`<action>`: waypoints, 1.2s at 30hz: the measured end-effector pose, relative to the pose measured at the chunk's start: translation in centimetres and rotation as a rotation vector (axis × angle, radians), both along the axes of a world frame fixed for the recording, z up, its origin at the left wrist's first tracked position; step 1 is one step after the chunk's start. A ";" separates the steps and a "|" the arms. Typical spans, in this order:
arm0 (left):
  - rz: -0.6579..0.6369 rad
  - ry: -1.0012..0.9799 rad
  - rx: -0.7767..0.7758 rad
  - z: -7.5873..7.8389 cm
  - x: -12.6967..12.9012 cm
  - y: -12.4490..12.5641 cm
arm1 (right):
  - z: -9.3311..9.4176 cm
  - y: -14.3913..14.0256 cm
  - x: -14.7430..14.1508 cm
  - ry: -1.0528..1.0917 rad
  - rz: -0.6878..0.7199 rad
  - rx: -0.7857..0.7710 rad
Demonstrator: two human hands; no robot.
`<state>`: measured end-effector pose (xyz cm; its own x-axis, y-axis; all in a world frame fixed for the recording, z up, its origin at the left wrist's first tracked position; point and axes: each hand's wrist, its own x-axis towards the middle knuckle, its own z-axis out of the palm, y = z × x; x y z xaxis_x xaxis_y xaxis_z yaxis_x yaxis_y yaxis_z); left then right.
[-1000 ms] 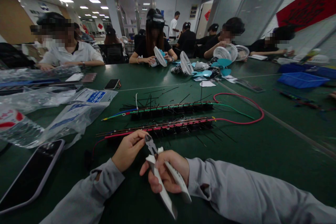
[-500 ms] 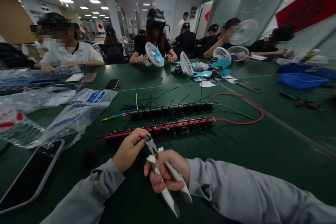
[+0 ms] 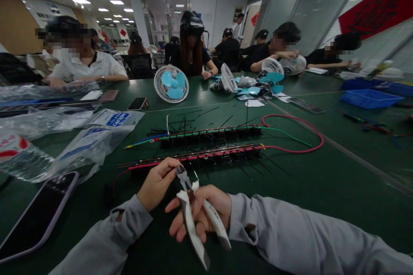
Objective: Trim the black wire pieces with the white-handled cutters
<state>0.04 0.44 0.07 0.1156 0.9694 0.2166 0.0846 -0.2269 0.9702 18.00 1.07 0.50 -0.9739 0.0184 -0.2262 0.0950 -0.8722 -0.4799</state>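
Observation:
My right hand (image 3: 215,201) holds diagonal cutters (image 3: 190,220) with white handles. Its fingers are partly loosened behind one handle, and the handles are spread. The cutters' grey jaws point up and to the left, at my left fingertips. My left hand (image 3: 155,185) is closed in a pinch at the near edge of a long black wiring strip (image 3: 226,154) with a red cable along it. What lies between those fingertips is too small to make out. Thin black tie tails stick out of this strip. Behind it lies a second strip (image 3: 209,133) with a green wire.
A phone (image 3: 35,217) lies at left, beside a water bottle (image 3: 24,159) and plastic bags (image 3: 97,137). A red cable loop (image 3: 318,131) curves off to the right. Fans (image 3: 171,84), blue trays (image 3: 371,99) and several people occupy the far side.
The cutters have shifted slightly left and my right fingers have loosened round the handles. Across the table, a fan held by a person now stands on the tabletop; another fan at right is lowered.

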 end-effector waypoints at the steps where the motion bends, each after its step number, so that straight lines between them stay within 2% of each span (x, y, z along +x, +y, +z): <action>1: 0.000 -0.002 0.000 0.0 0.0 0.0 | 0.0 -0.1 -0.1 0.007 -0.002 0.002; 12: -0.006 0.017 0.021 0.1 0.0 0.0 | 0.3 -0.2 0.0 0.042 -0.042 -0.017; 28: -0.001 0.019 0.001 0.3 0.1 0.0 | 0.0 0.1 0.0 0.032 -0.021 -0.054; 36: -0.041 0.055 0.020 0.0 -0.1 0.1 | -0.1 0.3 0.1 0.030 0.017 -0.057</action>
<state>-0.09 0.49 0.10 0.1675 0.9591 0.2284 0.1276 -0.2508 0.9596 18.08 1.37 0.45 -0.9802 -0.0100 -0.1976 0.0963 -0.8965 -0.4325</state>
